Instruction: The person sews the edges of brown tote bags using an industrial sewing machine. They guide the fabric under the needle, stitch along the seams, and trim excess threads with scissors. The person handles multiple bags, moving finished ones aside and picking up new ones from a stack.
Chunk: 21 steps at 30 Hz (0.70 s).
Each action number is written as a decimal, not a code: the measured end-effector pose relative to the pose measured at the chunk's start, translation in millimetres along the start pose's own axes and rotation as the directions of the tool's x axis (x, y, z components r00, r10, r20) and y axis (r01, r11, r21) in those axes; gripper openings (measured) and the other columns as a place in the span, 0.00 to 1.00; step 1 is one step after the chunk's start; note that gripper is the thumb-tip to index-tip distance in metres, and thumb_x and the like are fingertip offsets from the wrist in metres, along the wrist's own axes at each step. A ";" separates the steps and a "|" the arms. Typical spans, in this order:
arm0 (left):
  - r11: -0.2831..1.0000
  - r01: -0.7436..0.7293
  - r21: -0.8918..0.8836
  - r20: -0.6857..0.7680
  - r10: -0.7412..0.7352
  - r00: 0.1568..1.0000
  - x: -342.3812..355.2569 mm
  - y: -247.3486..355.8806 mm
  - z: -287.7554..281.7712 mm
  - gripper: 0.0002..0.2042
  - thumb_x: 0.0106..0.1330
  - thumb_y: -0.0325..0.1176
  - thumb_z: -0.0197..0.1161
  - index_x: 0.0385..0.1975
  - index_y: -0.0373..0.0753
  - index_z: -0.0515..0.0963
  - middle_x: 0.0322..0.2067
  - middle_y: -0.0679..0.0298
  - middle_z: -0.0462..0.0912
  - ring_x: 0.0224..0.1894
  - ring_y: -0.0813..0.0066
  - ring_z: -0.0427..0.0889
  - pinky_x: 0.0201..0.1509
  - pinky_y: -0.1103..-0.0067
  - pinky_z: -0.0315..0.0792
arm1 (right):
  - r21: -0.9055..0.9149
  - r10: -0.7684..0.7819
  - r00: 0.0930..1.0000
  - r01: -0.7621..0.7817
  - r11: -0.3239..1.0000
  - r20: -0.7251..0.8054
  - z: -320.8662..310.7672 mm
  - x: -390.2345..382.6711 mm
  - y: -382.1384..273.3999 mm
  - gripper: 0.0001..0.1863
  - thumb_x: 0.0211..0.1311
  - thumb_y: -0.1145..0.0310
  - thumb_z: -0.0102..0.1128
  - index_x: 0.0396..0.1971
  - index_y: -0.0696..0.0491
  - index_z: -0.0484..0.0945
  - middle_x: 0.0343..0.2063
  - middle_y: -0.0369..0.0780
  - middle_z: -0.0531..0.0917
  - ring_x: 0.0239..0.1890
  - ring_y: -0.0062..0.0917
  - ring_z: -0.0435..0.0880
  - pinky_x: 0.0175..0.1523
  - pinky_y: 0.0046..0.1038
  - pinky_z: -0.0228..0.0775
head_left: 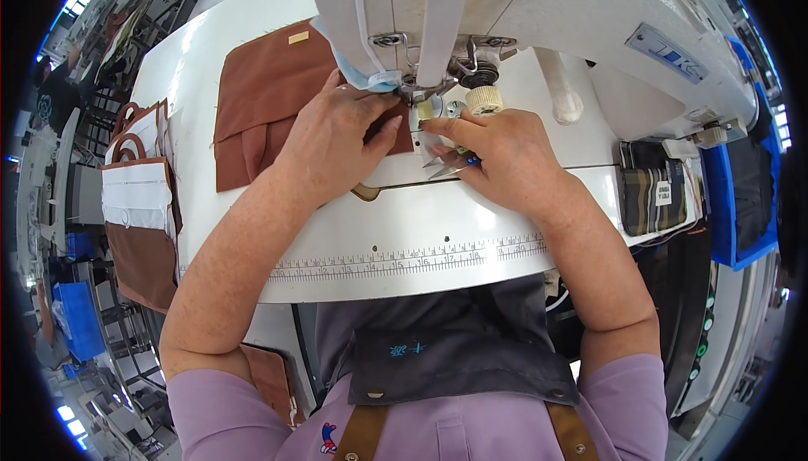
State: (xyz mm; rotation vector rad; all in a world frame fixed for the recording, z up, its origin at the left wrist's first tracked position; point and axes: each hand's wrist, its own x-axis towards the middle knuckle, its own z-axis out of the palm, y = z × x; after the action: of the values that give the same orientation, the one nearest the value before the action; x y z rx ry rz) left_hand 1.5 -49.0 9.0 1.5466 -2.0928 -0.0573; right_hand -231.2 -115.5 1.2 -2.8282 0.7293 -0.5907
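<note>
Maybe the nearest worry is the thread snips (446, 170). The right hand (515, 154) has its fingers curled around them, and the sharp tips poke out toward the brown fabric panel (261, 90). If that hand slips, the tips could nick the panel or jab the other hand.

A bit farther up, the left hand (337, 128) rests on the panel with its thumb and fingers apart. Its fingertips are just beside the presser foot (414, 91). If the sewing machine (581, 6) starts too soon, the needle, too small to make out, could hurt a finger. If the hand pushes crooked, the panel could twist and the stitches could wander.

The panel lies on the white sewing table (396, 234), left of the presser foot, partly under the left hand. It is reddish brown and looks smooth. A folded strip (263, 154) is on its near part, and a small gold tag (299, 38) is near its far edge.
</note>
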 end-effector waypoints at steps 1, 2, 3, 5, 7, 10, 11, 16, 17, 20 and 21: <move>1.000 0.016 -0.021 0.014 -0.015 1.000 1.8 -1.8 -1.1 0.13 0.66 0.29 0.66 0.47 0.30 0.85 0.38 0.46 0.88 0.38 0.49 0.87 0.47 0.65 0.80 | -0.002 0.002 1.000 -0.002 1.000 -0.006 -0.1 0.1 0.1 0.15 0.61 0.63 0.69 0.49 0.45 0.85 0.30 0.39 0.83 0.29 0.38 0.85 0.33 0.41 0.77; 0.999 0.005 -0.037 0.006 -0.005 1.000 2.4 -3.8 -0.3 0.13 0.66 0.29 0.65 0.47 0.30 0.85 0.36 0.45 0.88 0.37 0.48 0.87 0.46 0.65 0.80 | -0.004 0.004 1.000 -0.005 1.000 -0.011 -0.2 0.0 0.5 0.15 0.62 0.63 0.69 0.49 0.45 0.85 0.29 0.39 0.83 0.29 0.38 0.85 0.33 0.41 0.77; 0.999 -0.006 -0.052 -0.002 0.006 1.000 2.5 -5.9 1.7 0.12 0.66 0.29 0.65 0.46 0.30 0.85 0.35 0.45 0.87 0.35 0.47 0.87 0.44 0.65 0.80 | 0.007 0.005 1.000 -0.005 1.000 -0.015 0.0 -0.3 1.4 0.15 0.62 0.63 0.69 0.48 0.45 0.85 0.29 0.39 0.83 0.29 0.38 0.85 0.33 0.41 0.77; 0.998 -0.005 -0.057 0.004 0.005 1.000 3.1 -5.1 0.5 0.12 0.66 0.29 0.64 0.46 0.30 0.85 0.34 0.44 0.87 0.34 0.47 0.87 0.43 0.65 0.80 | 0.034 0.002 1.000 -0.001 0.999 -0.024 1.0 0.0 2.7 0.14 0.62 0.64 0.69 0.48 0.46 0.85 0.29 0.39 0.83 0.29 0.38 0.86 0.33 0.41 0.77; 0.999 0.016 -0.040 0.033 -0.015 0.999 4.6 -1.5 -4.3 0.13 0.66 0.28 0.64 0.46 0.30 0.85 0.35 0.44 0.88 0.35 0.47 0.87 0.44 0.65 0.80 | 0.045 -0.006 0.999 0.007 0.999 -0.038 0.7 0.4 2.3 0.14 0.61 0.64 0.70 0.47 0.46 0.85 0.29 0.39 0.83 0.29 0.38 0.86 0.33 0.41 0.76; 0.998 0.005 -0.069 -0.005 -0.005 1.000 1.0 -6.2 -0.2 0.13 0.66 0.29 0.64 0.48 0.30 0.85 0.36 0.45 0.88 0.36 0.49 0.88 0.45 0.65 0.80 | 0.062 -0.008 0.999 0.010 0.998 -0.041 1.1 1.0 3.5 0.13 0.61 0.65 0.70 0.46 0.46 0.85 0.29 0.39 0.83 0.29 0.38 0.86 0.33 0.41 0.76; 0.998 0.027 -0.062 0.009 -0.027 1.000 0.3 -5.2 -1.7 0.14 0.66 0.29 0.64 0.48 0.30 0.85 0.39 0.45 0.88 0.40 0.49 0.88 0.48 0.66 0.80 | 0.068 -0.007 0.999 0.010 0.998 -0.038 1.3 1.0 4.1 0.13 0.61 0.65 0.70 0.46 0.47 0.85 0.29 0.39 0.84 0.30 0.38 0.86 0.33 0.40 0.77; 0.999 0.034 0.000 0.003 -0.034 0.999 -18.7 -0.6 -7.0 0.17 0.64 0.29 0.66 0.52 0.31 0.84 0.55 0.47 0.85 0.61 0.52 0.81 0.66 0.63 0.73 | 0.093 -0.016 0.998 0.022 0.995 -0.066 1.0 2.0 6.5 0.10 0.61 0.66 0.68 0.43 0.47 0.85 0.30 0.39 0.85 0.30 0.38 0.86 0.35 0.41 0.77; 0.999 0.035 0.013 0.043 -0.035 0.998 -27.7 2.8 -9.8 0.18 0.64 0.30 0.67 0.53 0.32 0.83 0.58 0.49 0.83 0.64 0.52 0.78 0.70 0.60 0.69 | 0.103 -0.009 0.998 0.016 0.995 -0.068 1.8 1.4 7.4 0.10 0.62 0.66 0.67 0.43 0.47 0.85 0.29 0.40 0.85 0.31 0.38 0.86 0.35 0.41 0.77; 0.999 0.037 0.006 0.158 -0.037 0.987 -61.3 22.7 -19.2 0.23 0.62 0.33 0.71 0.59 0.36 0.80 0.64 0.52 0.79 0.71 0.53 0.72 0.78 0.52 0.58 | 0.074 -0.053 0.988 0.065 0.995 -0.144 7.8 -0.1 11.9 0.08 0.63 0.68 0.64 0.42 0.48 0.84 0.29 0.41 0.86 0.31 0.40 0.86 0.36 0.42 0.77; 0.999 0.037 -0.029 0.195 -0.031 0.980 -70.5 32.4 -24.1 0.25 0.62 0.35 0.72 0.60 0.37 0.79 0.65 0.52 0.78 0.72 0.53 0.72 0.78 0.51 0.55 | 0.057 -0.045 0.988 0.054 0.997 -0.145 8.3 -0.2 13.0 0.08 0.64 0.69 0.63 0.42 0.49 0.84 0.29 0.41 0.86 0.32 0.40 0.86 0.37 0.42 0.77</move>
State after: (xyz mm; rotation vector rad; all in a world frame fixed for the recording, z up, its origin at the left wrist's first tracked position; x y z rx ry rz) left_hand -2.1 32.1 13.3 1.6137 -2.2022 -0.2646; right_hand -233.4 -126.2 -9.7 -2.7773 0.6542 -0.8169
